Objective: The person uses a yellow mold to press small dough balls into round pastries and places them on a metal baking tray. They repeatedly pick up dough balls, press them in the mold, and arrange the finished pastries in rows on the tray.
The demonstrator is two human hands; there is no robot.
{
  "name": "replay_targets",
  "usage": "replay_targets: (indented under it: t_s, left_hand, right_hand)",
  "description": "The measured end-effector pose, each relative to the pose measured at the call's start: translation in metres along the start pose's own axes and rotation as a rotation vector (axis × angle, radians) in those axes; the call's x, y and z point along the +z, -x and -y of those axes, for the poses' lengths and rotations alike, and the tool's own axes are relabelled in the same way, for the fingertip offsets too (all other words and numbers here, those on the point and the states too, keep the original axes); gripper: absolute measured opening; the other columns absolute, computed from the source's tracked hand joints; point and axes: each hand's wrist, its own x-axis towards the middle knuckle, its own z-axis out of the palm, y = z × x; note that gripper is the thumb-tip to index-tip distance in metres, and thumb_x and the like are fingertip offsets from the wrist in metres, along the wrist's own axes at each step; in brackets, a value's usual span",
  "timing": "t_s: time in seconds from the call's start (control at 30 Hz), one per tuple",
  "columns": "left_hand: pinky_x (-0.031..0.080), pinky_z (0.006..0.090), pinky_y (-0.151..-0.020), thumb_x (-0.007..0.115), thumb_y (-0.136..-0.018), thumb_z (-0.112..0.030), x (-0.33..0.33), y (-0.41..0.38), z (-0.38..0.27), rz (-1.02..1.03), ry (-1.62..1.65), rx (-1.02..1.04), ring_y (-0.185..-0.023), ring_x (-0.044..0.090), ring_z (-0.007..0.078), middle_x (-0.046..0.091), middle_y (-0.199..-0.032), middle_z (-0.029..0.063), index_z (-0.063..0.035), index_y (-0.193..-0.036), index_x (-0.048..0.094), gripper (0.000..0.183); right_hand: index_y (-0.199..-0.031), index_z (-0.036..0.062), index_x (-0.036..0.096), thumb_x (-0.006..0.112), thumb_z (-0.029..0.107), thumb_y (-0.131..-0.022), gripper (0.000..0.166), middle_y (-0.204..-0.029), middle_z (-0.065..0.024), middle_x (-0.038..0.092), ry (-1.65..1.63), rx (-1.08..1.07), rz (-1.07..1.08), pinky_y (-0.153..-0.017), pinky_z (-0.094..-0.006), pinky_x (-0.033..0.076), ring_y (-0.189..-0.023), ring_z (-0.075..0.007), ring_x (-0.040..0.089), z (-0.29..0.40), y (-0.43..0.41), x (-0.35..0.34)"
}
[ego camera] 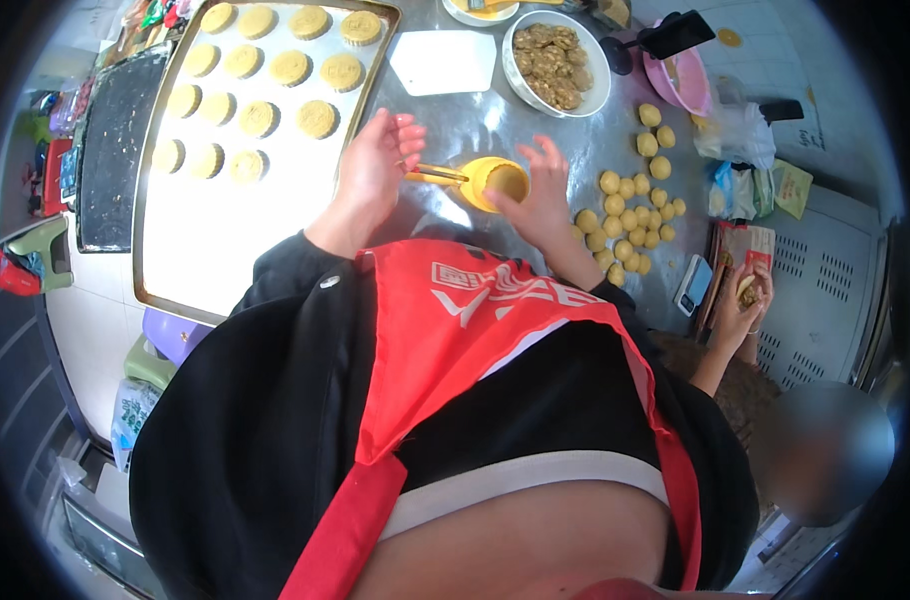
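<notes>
A yellow mooncake mould [476, 187] lies on the metal table in front of me, its round fluted opening towards the right and its handle towards the left. Beside the handle, my left hand [380, 154] is half turned up with its fingers loosely curled. A thin brown stick [447, 175] runs from that hand along the mould's handle; whether the fingers grip it is unclear. At the mouth of the mould my right hand [539, 191] has its fingers spread and the thumb over the near rim. No dough shows between those fingers.
A large baking tray [200, 247] carries rows of pressed mooncakes [290, 69] on my left. Yellow dough balls [629, 219] cluster at right. Farther back are a white board [444, 64] and a bowl of brown filling [552, 64]. Another person's hands [744, 304] hold filled dough near a small scale [693, 285].
</notes>
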Motion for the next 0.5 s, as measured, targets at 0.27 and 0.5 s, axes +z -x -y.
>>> replay_targets:
  t_s: [0.27,0.5]
  left_hand:
    - [0.042,0.0302,-0.081,0.036,-0.098,-0.035,0.007,-0.014,-0.012,0.056,-0.023,0.111,-0.085,0.054,0.0153,0.058,-0.092,0.0062,-0.0041,-0.102,0.052,0.035]
    - [0.041,0.0310,-0.082,0.034,-0.098,-0.034,0.005,-0.020,-0.020,0.056,-0.027,0.153,-0.086,0.053,0.0157,0.058,-0.092,0.0055,-0.0039,-0.104,0.052,0.035]
  right_hand:
    - [-0.130,0.0028,0.047,0.064,0.046,-0.079,0.069,-0.134,-0.0192,0.043,0.160,-0.058,0.220,-0.097,-0.0505,0.035,-0.126,-0.0424,0.036,0.005,-0.033,0.048]
    - [-0.128,0.0040,0.049,0.062,0.049,-0.081,0.067,-0.123,-0.0177,0.053,0.140,-0.065,0.249,-0.094,-0.0453,0.040,-0.119,-0.0391,0.045,0.005,-0.033,0.048]
